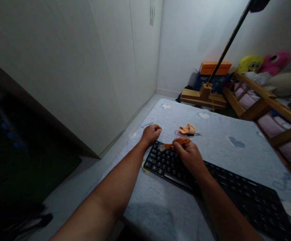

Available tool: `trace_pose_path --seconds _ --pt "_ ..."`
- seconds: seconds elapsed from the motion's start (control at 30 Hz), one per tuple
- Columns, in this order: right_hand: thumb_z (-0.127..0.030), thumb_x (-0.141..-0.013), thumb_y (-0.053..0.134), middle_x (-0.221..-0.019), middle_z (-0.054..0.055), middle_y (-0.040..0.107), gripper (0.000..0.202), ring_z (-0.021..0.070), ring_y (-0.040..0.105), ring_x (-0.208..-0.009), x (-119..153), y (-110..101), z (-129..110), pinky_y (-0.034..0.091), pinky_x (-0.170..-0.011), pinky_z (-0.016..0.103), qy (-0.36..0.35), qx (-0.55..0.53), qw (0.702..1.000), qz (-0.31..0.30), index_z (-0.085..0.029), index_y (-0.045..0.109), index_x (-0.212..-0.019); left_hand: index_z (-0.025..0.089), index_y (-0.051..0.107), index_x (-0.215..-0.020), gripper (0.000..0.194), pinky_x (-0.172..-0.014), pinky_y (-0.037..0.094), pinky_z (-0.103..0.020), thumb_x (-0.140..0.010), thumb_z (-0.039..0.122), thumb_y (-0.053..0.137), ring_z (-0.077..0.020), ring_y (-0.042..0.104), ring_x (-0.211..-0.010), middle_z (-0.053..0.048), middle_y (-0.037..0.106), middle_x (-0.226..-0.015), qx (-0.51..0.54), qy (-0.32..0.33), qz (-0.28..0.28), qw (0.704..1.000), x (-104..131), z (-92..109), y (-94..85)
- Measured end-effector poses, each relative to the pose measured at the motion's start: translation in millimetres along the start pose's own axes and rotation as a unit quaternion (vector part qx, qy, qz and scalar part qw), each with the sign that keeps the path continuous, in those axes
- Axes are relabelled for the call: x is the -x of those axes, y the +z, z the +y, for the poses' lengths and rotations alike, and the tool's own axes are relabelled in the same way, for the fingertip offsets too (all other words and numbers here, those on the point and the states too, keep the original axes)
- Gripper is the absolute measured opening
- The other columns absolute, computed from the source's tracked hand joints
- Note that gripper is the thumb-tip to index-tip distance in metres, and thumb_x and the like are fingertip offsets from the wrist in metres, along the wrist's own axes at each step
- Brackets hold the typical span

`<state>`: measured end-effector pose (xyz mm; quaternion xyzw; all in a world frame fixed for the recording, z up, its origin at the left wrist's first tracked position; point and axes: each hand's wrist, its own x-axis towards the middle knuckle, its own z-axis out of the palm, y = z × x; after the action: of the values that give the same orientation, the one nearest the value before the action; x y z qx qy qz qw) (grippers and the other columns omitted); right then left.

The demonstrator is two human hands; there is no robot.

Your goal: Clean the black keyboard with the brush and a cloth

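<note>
A small orange-handled brush [169, 146] is pinched in my right hand [189, 155]. Its pale bristles touch or hover just over the upper left keys of a black keyboard [176, 179], which lies slantwise in front of me. My right forearm crosses the keyboard and hides part of its middle. At the far left corner of the keyboard rests my left hand [151, 134], fingers curled in, with nothing visible in them. Beyond the right hand, a crumpled peach-coloured cloth [188, 129] lies with a thin dark-handled metal tool [194, 134] beside it.
The keyboard rests on a light blue quilted cover [225, 134] with heart patterns. A tall white wardrobe [110, 67] stands close on the left. At the back are a wooden stand [203, 96] with a slanted pole, an orange box [214, 68] and a wooden bed rail [273, 103].
</note>
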<state>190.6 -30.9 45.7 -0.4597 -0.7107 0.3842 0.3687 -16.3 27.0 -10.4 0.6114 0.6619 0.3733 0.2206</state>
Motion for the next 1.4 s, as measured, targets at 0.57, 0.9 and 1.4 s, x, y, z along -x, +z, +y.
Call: trace_pose_path --seconds 0.57,0.9,1.4 --pt "-0.047 -0.087 0.058 -0.069 0.0 0.063 0.029 0.0152 0.052 -0.056 3 7 -1 0.04 -0.054 0.028 0.042 -0.09 0.993 -0.069 -0.018 0.066 -0.088 0.016 0.077 -0.089 0.024 -0.069 0.046 -0.026 -0.083 0.025 0.056 -0.0165 0.062 -0.074 -0.003 0.071 -0.076 0.006 -0.004 -0.003 1.0 0 1 -1.2" --pt "-0.047 -0.088 0.059 -0.08 0.005 0.07 0.031 0.0179 0.058 -0.065 3 5 -3 0.045 -0.063 0.03 0.024 -0.074 0.997 0.028 -0.018 0.069 -0.091 0.016 0.077 -0.089 0.024 -0.069 0.047 -0.026 -0.084 0.026 0.056 -0.017 0.064 -0.075 -0.004 0.072 -0.078 0.013 -0.001 -0.004 1.0 0 0 -0.1" --pt "-0.037 -0.089 0.058 -0.088 0.007 0.074 0.021 0.0241 0.068 -0.084 5 14 -4 0.051 -0.083 0.038 -0.048 -0.025 0.998 0.037 -0.021 0.071 -0.091 0.014 0.074 -0.085 0.023 -0.067 0.048 -0.026 -0.081 0.028 0.055 -0.0148 0.063 -0.067 -0.003 0.07 -0.072 0.114 -0.013 0.013 0.993 -5 -9 4.5"
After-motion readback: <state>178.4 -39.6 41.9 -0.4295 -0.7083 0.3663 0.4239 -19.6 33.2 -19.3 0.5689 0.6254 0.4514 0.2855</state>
